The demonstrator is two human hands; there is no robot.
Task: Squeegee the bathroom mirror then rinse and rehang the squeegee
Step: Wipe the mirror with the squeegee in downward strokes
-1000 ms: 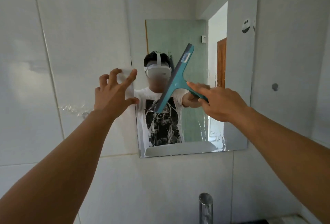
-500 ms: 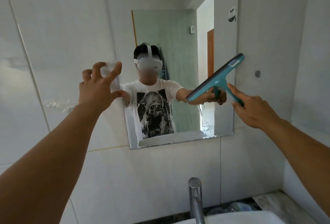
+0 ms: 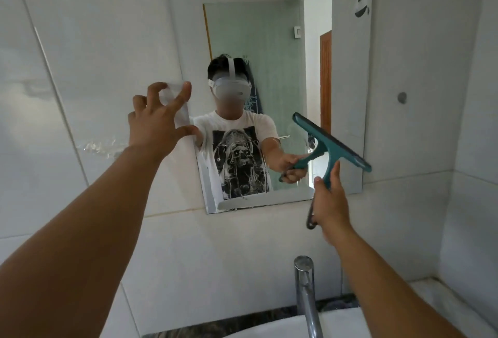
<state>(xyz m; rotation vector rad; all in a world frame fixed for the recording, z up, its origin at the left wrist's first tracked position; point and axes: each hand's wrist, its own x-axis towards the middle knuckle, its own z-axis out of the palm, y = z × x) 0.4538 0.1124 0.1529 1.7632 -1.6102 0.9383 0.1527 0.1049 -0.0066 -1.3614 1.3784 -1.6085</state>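
A frameless mirror (image 3: 272,41) hangs on the white tiled wall. My right hand (image 3: 330,204) grips the handle of a teal squeegee (image 3: 331,140); its blade lies tilted across the mirror's lower right corner. My left hand (image 3: 156,119) rests with spread fingers against the mirror's left edge. Water streaks and drips show near the mirror's lower left and bottom edge. The mirror reflects a person in a white printed shirt holding the squeegee.
A chrome tap (image 3: 305,292) rises from the white basin (image 3: 269,329) below. A small round wall hook (image 3: 402,97) sits on the tiles right of the mirror. A smiley sticker (image 3: 362,4) is stuck near the mirror's upper right.
My right hand has carried the squeegee from the mirror's middle to its right side and down to the lower right corner, and the blade's tilt has reversed. My left hand stays at the left edge.
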